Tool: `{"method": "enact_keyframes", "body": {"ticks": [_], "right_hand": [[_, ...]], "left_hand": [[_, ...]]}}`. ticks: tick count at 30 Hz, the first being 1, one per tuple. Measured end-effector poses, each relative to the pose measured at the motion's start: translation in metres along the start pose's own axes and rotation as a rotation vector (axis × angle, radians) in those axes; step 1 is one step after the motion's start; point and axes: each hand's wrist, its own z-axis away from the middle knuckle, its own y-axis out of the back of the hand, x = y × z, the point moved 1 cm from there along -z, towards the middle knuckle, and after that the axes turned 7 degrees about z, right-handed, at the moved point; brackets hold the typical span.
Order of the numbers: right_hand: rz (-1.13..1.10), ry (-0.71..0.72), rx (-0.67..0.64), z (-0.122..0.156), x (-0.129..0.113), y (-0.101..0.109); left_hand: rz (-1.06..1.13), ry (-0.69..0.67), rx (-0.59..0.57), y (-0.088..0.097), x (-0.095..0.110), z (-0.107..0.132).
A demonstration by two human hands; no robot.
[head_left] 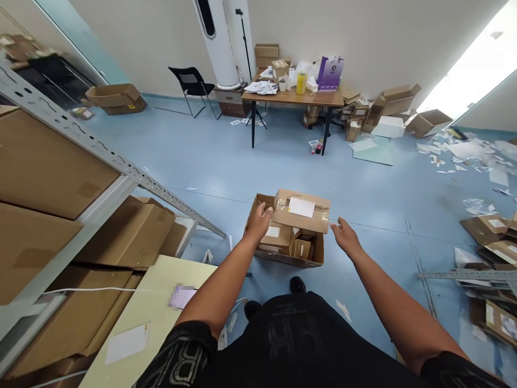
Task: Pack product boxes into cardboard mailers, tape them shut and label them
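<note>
A taped cardboard box [288, 217] with a white label lies on top of the contents of an open carton [317, 253] on the floor. Smaller brown boxes [301, 249] fill the carton beneath it. My left hand [258, 222] is at the taped box's left end, fingers apart, its tips at or very near the edge; I cannot tell if they touch. Just off the right end, my right hand [346, 236] has its fingers spread and holds nothing, with a small gap to the box.
On my left stands a metal shelf [149, 186] with large cartons, beside a pale yellow tabletop [161, 291] bearing papers. A wooden desk [283, 98] and a black chair [191, 81] stand ahead. Opened boxes [430, 123] and paper scraps [472, 151] litter the floor at right.
</note>
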Motion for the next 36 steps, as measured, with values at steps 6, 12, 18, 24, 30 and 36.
{"method": "enact_keyframes", "body": {"ticks": [6, 12, 18, 24, 30, 36], "right_hand": [[0.197, 0.118, -0.263, -0.027, 0.042, -0.020], [0.293, 0.277, -0.428, -0.036, 0.020, -0.051], [0.339, 0.544, -0.539, -0.008, -0.019, -0.088], [0.369, 0.708, -0.578, 0.067, -0.067, -0.135], [0.265, 0.869, -0.683, 0.185, -0.116, -0.191], [0.182, 1.001, -0.877, 0.281, -0.144, -0.233]], "left_hand": [[0.104, 0.242, 0.160, 0.011, -0.042, 0.067], [0.133, 0.280, 0.359, 0.033, -0.063, 0.154], [0.130, 0.215, 0.562, 0.059, -0.050, 0.244], [0.145, 0.242, 0.729, 0.094, -0.057, 0.372], [0.161, 0.313, 0.963, 0.115, -0.104, 0.512], [0.235, 0.377, 1.173, 0.112, -0.129, 0.603]]}}
